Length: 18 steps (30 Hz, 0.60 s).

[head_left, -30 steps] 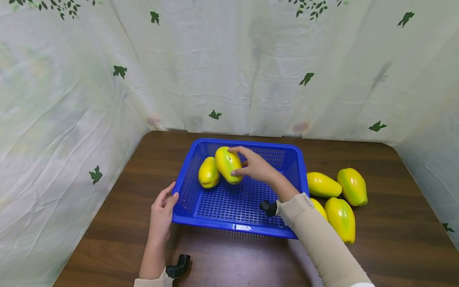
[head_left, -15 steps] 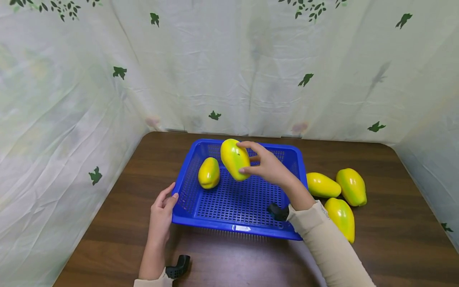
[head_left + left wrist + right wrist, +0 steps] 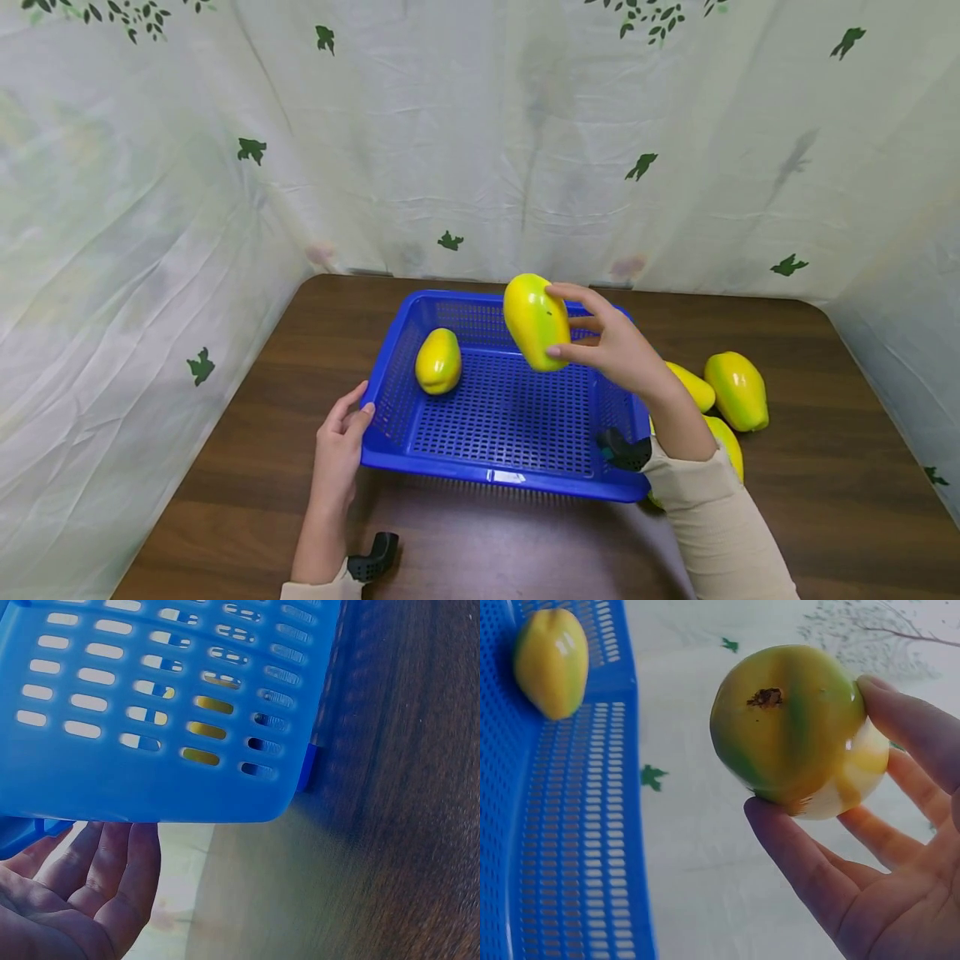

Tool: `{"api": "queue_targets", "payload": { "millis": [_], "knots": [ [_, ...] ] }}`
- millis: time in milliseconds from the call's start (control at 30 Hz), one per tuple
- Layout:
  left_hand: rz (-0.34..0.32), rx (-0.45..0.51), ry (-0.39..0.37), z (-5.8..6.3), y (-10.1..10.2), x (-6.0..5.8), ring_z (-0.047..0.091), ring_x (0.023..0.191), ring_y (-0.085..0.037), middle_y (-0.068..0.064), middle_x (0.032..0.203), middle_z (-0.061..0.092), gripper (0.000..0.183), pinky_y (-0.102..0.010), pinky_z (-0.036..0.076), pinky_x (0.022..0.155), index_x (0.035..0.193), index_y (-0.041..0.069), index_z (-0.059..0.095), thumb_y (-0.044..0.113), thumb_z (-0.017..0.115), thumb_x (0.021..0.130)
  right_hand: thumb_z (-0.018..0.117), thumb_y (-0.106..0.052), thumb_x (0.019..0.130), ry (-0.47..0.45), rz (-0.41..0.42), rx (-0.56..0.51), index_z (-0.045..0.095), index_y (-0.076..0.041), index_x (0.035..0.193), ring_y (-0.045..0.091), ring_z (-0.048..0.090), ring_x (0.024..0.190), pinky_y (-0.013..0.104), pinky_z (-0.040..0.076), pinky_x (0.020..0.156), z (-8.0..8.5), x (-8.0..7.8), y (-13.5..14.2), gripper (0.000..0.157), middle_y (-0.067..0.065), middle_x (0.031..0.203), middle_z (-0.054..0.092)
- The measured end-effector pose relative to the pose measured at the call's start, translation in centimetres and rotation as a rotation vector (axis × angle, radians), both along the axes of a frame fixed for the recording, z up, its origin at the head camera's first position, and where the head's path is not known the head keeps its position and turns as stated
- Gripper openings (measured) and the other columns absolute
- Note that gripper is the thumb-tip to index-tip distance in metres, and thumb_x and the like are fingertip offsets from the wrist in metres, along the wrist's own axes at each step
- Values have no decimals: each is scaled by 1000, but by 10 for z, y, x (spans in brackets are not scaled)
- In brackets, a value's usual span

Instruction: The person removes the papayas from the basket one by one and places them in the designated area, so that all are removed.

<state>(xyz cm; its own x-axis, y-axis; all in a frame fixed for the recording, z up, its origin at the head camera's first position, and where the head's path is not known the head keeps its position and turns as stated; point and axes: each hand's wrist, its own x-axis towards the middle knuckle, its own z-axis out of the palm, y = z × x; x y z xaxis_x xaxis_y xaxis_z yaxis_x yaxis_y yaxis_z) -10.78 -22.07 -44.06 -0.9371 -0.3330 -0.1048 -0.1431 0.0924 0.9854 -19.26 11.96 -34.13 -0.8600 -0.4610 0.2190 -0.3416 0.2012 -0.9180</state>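
My right hand point(image 3: 615, 346) holds a yellow papaya point(image 3: 536, 321) with a greenish streak, thumb on one side and fingertips on the other. It hangs above the right half of a blue plastic basket point(image 3: 480, 475); the right wrist view shows the stem scar on that papaya point(image 3: 780, 727). A second papaya point(image 3: 438, 362) lies in the basket's left part. My left hand point(image 3: 339, 437) grips the basket's left rim, thumb on top. In the left wrist view, fingers point(image 3: 135, 870) curl up at the rim, outside the slotted wall.
Several more papayas point(image 3: 737, 390) lie on the brown wooden table point(image 3: 840, 467), right of the basket, partly hidden behind my right forearm. A pale curtain point(image 3: 480, 167) with green leaf prints hangs behind the table and along its sides.
My right hand has lifted the papaya from beside the other one and carried it to the right over the basket. The left hand stays on the rim.
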Motion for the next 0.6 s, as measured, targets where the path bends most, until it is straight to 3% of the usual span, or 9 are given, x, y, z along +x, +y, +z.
{"api": "queue_targets", "payload": {
  "millis": [267,600],
  "knots": [
    [3,17,36,0,0,0,59,86,-16,-22,110,56,36,-24,49,70,128,16,50,21,52,92,69,-7,78,28,-68,20,38,-16,135,36,48,106,31,50,74,1,13,32,66,1,140,30],
    [9,14,30,-1,0,0,59,85,-16,-22,109,56,36,-25,49,70,128,16,51,21,52,92,67,-4,79,55,-149,58,34,-19,138,35,50,105,27,50,71,-11,34,72,69,2,140,30]
  ]
}}
